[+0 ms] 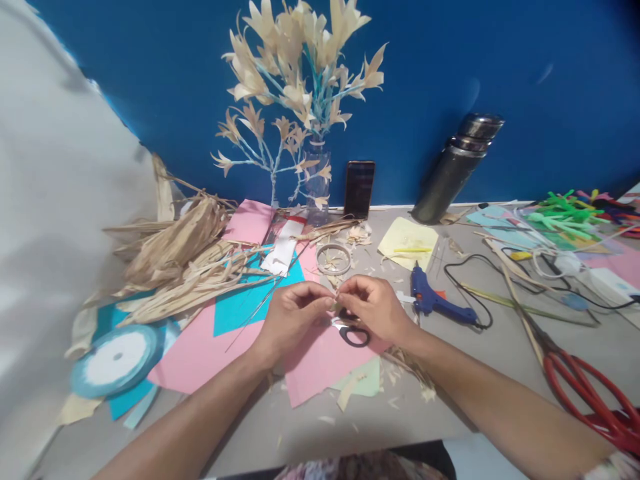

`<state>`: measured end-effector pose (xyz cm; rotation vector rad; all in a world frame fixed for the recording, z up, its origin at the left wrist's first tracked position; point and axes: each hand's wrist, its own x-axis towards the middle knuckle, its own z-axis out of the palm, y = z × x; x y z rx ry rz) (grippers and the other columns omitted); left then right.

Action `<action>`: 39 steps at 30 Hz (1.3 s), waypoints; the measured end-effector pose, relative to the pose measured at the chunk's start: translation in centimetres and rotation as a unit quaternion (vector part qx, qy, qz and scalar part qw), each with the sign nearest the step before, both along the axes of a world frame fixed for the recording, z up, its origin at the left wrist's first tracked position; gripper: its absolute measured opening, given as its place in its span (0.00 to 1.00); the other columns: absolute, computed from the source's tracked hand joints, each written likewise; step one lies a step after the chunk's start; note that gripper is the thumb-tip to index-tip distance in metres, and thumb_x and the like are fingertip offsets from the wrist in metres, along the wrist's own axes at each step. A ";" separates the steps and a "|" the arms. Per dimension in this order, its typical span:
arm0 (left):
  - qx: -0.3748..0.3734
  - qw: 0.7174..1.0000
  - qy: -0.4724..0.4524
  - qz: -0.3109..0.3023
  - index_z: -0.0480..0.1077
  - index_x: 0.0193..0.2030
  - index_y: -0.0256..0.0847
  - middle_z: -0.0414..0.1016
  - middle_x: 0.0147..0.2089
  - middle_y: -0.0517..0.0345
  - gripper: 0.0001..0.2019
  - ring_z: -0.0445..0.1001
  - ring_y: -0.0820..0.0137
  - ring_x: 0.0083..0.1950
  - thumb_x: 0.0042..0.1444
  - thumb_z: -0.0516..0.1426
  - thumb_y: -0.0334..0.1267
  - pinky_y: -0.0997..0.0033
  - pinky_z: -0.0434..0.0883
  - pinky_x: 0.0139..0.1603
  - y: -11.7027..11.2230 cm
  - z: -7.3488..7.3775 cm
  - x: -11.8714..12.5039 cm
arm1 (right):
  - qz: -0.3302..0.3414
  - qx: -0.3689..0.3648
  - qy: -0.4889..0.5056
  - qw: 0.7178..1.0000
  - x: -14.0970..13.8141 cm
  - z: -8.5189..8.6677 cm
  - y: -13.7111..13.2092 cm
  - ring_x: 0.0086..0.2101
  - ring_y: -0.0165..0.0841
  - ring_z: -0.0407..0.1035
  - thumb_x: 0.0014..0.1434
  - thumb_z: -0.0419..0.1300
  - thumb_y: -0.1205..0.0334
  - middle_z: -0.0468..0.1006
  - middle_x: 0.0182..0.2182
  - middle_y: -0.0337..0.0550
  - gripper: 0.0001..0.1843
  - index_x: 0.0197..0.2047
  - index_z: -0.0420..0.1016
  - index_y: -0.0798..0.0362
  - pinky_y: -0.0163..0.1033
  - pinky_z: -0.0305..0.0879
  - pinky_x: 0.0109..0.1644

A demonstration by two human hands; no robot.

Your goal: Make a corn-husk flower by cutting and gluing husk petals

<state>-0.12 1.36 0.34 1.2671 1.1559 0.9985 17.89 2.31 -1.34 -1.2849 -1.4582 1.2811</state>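
My left hand (295,313) and my right hand (377,308) meet over the pink paper (313,373), thumbs and forefingers pinched together. Between the fingertips is something tiny and pale, too small to make out. Just under my right hand lie small scissors with a black handle (356,337), their other parts mostly covered by the hands. A roll of tape (334,259) rests flat beyond my fingers. To the right of my right hand is a blue glue gun (437,300), its nozzle pointing toward the wall.
Dried husks (175,253) and a blue ribbon spool (116,360) are at left. Husk flowers (300,73) stand in a clear bottle (317,180) near a phone (359,190) and a leaning flask (457,170). Red-handled shears (590,393), cords and green pipe cleaners (565,217) occupy the right.
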 end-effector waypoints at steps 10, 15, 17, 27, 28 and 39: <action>0.101 0.993 0.061 0.026 0.78 0.30 0.39 0.80 0.32 0.55 0.03 0.77 0.68 0.33 0.52 0.63 0.35 0.72 0.75 0.34 -0.7 -0.2 0.7 | 0.049 -0.170 0.206 0.962 -0.1 0.7 -0.4 0.22 0.25 0.67 0.43 0.75 0.55 0.76 0.23 0.35 0.16 0.31 0.78 0.56 0.32 0.63 0.28; 0.120 0.990 0.070 0.008 0.78 0.33 0.39 0.79 0.34 0.55 0.04 0.77 0.68 0.35 0.55 0.60 0.35 0.70 0.75 0.37 -0.8 -0.5 0.5 | 0.048 -0.185 0.251 0.949 -0.1 0.5 -0.4 0.23 0.25 0.69 0.42 0.77 0.53 0.77 0.23 0.37 0.18 0.30 0.79 0.56 0.33 0.65 0.30; 0.103 0.994 0.044 -0.002 0.77 0.35 0.39 0.79 0.34 0.55 0.04 0.78 0.68 0.35 0.56 0.59 0.35 0.69 0.75 0.38 -0.9 -0.5 0.5 | 0.043 -0.172 0.241 0.954 0.0 0.5 -0.4 0.23 0.26 0.70 0.44 0.76 0.52 0.77 0.23 0.37 0.17 0.29 0.79 0.55 0.33 0.66 0.31; 0.106 0.988 0.091 0.064 0.71 0.30 0.40 0.75 0.28 0.62 0.02 0.74 0.72 0.29 0.53 0.60 0.33 0.75 0.69 0.30 -0.8 -0.2 0.7 | 0.054 0.066 -0.027 0.996 0.3 0.1 -0.9 0.29 0.32 0.73 0.61 0.62 0.58 0.79 0.30 0.41 0.08 0.34 0.79 0.53 0.35 0.70 0.33; 0.106 0.988 0.095 0.066 0.71 0.31 0.40 0.75 0.28 0.62 0.02 0.74 0.72 0.29 0.53 0.60 0.33 0.75 0.69 0.30 -0.8 -0.2 0.7 | 0.055 0.095 -0.052 0.993 0.2 0.1 -0.9 0.30 0.32 0.73 0.61 0.62 0.60 0.79 0.30 0.42 0.07 0.33 0.79 0.53 0.35 0.70 0.34; 0.177 0.968 0.170 0.051 0.74 0.31 0.40 0.76 0.32 0.57 0.08 0.74 0.69 0.35 0.61 0.56 0.35 0.70 0.70 0.37 -1.0 -0.7 0.8 | 0.029 0.162 -0.095 0.982 -0.3 0.3 -1.1 0.30 0.33 0.73 0.60 0.60 0.65 0.78 0.28 0.41 0.06 0.33 0.79 0.52 0.35 0.69 0.36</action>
